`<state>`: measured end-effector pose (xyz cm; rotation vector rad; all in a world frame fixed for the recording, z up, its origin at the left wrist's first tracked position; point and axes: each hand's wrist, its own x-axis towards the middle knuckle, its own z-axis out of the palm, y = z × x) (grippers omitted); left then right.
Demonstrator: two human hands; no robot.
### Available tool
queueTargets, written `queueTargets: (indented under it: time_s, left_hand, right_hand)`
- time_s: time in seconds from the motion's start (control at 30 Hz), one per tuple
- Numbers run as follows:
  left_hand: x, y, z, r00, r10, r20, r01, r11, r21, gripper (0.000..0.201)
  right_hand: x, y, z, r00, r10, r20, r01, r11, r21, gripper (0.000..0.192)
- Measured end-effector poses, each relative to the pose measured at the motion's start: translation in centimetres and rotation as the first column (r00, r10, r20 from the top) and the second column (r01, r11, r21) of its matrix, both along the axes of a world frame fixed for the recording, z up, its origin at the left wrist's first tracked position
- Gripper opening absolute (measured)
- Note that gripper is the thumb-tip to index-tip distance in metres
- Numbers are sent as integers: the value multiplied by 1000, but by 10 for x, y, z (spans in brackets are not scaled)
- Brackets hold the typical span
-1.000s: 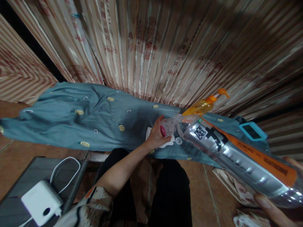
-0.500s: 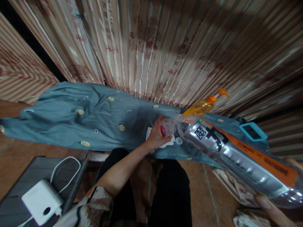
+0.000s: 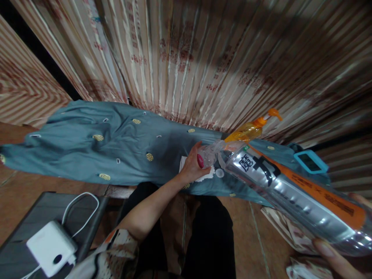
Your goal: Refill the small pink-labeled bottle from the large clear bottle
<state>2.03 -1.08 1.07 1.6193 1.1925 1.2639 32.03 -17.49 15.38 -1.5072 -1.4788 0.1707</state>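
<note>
Large bottle (image 3: 293,193) with a silver and orange label lies tilted across the near right, its base grasped by the right hand (image 3: 337,255). Its neck meets a small clear bottle (image 3: 209,154) that the left hand (image 3: 192,166) grips above the blue cloth (image 3: 95,143).

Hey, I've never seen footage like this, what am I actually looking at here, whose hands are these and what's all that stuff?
This is one picture from a camera worn on a person's head, looking forward and down, so the arms belong to the wearer. No machine is involved.

The left hand grips a small clear bottle standing on a white tissue. The right hand, at the lower right corner, holds a large clear bottle with an orange label, tilted so its mouth meets the small one.

Both sit over a surface covered by a blue-grey cloth. Behind stands an orange pump bottle, with a turquoise device to the right. At lower left, a white charger with its cable lies on a dark surface.
</note>
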Motion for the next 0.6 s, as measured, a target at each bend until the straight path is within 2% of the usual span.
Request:
queueTargets:
  time_s: [0.2, 0.43, 0.6]
  left_hand:
    - [0, 0, 0, 1000, 11, 4, -11, 1000, -3, 108]
    - [0, 0, 0, 1000, -1, 5, 1, 1000, -1, 106]
    - [0, 1, 0, 1000, -8, 5, 8, 1000, -6, 107]
  right_hand:
    - [-9, 2, 1, 999, 18, -42, -18, 1000, 10, 112]
    - [0, 0, -1, 1000, 9, -30, -9, 1000, 14, 114]
    - [-5, 0, 4, 1000, 9, -24, -8, 1000, 7, 112]
